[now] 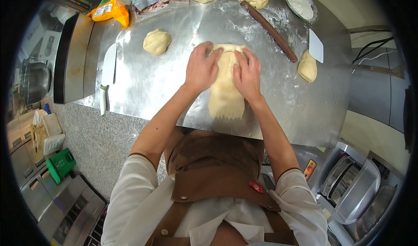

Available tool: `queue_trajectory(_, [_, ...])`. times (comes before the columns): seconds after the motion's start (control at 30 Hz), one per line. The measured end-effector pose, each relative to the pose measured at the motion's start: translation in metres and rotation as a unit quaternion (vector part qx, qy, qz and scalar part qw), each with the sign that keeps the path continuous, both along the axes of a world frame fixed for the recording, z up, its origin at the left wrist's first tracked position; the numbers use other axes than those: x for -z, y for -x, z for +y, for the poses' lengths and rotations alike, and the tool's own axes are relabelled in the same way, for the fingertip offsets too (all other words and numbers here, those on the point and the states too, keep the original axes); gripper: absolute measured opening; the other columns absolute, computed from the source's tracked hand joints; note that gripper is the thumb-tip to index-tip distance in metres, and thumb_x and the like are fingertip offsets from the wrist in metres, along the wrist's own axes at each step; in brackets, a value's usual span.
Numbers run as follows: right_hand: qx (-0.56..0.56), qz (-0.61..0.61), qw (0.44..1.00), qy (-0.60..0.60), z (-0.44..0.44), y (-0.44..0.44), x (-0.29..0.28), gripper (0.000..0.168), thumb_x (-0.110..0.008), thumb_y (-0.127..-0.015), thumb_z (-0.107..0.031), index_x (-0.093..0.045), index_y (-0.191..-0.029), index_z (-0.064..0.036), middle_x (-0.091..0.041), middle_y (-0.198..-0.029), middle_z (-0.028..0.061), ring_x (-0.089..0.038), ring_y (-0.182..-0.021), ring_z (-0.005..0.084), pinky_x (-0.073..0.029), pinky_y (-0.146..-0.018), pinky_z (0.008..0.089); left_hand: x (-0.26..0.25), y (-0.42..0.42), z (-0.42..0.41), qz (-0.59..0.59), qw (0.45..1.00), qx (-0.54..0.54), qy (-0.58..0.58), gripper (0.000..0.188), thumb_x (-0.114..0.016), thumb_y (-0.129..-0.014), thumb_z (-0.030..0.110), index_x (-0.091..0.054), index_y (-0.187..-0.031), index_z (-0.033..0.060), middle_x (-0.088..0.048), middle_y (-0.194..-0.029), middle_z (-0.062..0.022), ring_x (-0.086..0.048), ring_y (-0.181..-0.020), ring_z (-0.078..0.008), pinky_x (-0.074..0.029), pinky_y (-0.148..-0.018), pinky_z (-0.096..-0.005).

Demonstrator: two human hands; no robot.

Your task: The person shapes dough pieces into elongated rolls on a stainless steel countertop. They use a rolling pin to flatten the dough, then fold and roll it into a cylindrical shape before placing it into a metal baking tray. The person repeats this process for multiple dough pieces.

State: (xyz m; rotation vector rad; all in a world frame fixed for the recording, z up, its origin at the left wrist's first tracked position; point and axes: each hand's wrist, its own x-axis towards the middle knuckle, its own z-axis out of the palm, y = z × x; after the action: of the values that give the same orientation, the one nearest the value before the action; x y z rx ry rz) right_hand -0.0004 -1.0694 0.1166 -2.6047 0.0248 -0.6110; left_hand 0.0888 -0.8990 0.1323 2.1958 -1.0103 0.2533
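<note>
A long flat sheet of dough (227, 89) lies on the stainless steel table (156, 79) in front of me. Its far end is folded over into a thick roll, and its near end is cut into a fringe of short strips. My left hand (203, 65) grips the left end of that roll, thumb on the near side. On the other side my right hand (249, 70) holds the roll's right end, with fingertips on its near face. Parts of the roll are hidden under the fingers.
Left of the hands are a dough ball (157, 41) and a knife with a white blade (109, 65), its handle past the table edge. To the right lie a brown rolling pin (269, 31), a white scraper (316, 47) on a dough piece (307, 67), and a bowl of flour (299, 4).
</note>
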Motion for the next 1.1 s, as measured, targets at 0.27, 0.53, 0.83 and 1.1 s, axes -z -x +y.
queue_trajectory(0.27, [-0.003,0.000,1.000,-0.031,0.005,0.000,0.005,0.042,-0.060,-0.088,-0.013,-0.057,-0.128,-0.002,-0.049,-0.131,0.0205,-0.045,-0.125,0.0399,-0.034,-0.106,0.0501,0.013,0.021,-0.008,0.017,0.999,0.006,-0.033,0.060,-0.057,-0.077,-0.001,-0.057,-0.137,0.0093,-0.051,-0.125,-0.0209,-0.048,-0.117,-0.0397,-0.042,-0.102,-0.0461])
queue_trajectory(0.53, [0.071,-0.053,0.985,-0.150,-0.016,-0.028,0.011,0.034,-0.054,-0.091,-0.006,-0.060,-0.125,-0.003,-0.054,-0.125,0.0177,-0.050,-0.119,0.0359,-0.037,-0.104,0.0427,-0.001,0.001,-0.016,0.099,0.985,-0.072,0.122,0.045,-0.055,-0.081,-0.001,-0.061,-0.126,0.0036,-0.056,-0.125,-0.0213,-0.053,-0.112,-0.0387,-0.043,-0.098,-0.0442])
queue_trajectory(0.83, [0.070,0.009,0.969,-0.235,-0.031,-0.025,0.016,0.032,-0.057,-0.092,-0.008,-0.061,-0.123,-0.002,-0.060,-0.113,0.0139,-0.052,-0.112,0.0330,-0.042,-0.097,0.0412,0.013,-0.020,-0.023,0.120,0.986,-0.022,0.112,0.032,-0.069,-0.085,0.008,-0.069,-0.117,0.0052,-0.067,-0.116,-0.0131,-0.058,-0.106,-0.0327,-0.047,-0.095,-0.0391])
queue_trajectory(1.1, [0.048,-0.013,0.972,-0.229,-0.027,-0.023,0.015,0.033,-0.063,-0.088,-0.001,-0.065,-0.121,-0.005,-0.059,-0.114,0.0125,-0.059,-0.099,0.0234,-0.048,-0.086,0.0322,0.009,-0.019,-0.029,0.138,0.986,-0.031,0.091,0.038,-0.071,-0.083,0.005,-0.069,-0.121,0.0096,-0.066,-0.119,-0.0096,-0.055,-0.111,-0.0292,-0.045,-0.099,-0.0366])
